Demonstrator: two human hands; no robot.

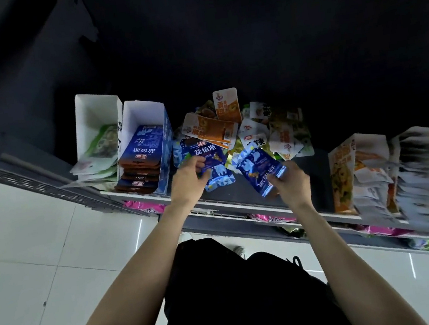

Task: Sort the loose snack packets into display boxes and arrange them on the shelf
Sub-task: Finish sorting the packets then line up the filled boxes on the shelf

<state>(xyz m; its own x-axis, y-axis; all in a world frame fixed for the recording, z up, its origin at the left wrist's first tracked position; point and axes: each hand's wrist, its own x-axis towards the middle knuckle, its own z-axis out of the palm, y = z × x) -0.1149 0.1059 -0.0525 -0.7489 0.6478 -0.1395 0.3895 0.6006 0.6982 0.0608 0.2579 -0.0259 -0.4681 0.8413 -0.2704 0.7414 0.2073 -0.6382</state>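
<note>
A heap of loose snack packets (255, 126) lies on the dark shelf (242, 188), mostly orange, white and yellow. My left hand (189, 181) grips a blue packet (214, 162) at the heap's front left. My right hand (292, 184) pinches a second blue packet (260, 169) by its lower end, lifted off the shelf. Left of the heap stands a blue display box (162, 142) with a stack of the same blue packets (141, 161) in it. A white display box (91, 116) further left holds green packets (101, 148).
At the right of the shelf stand several filled display boxes (347, 171) with orange and white packets. A lower shelf (271, 220) with pink packets runs beneath. The shelf's front edge (230, 204) passes under my wrists. White floor tiles lie at the left.
</note>
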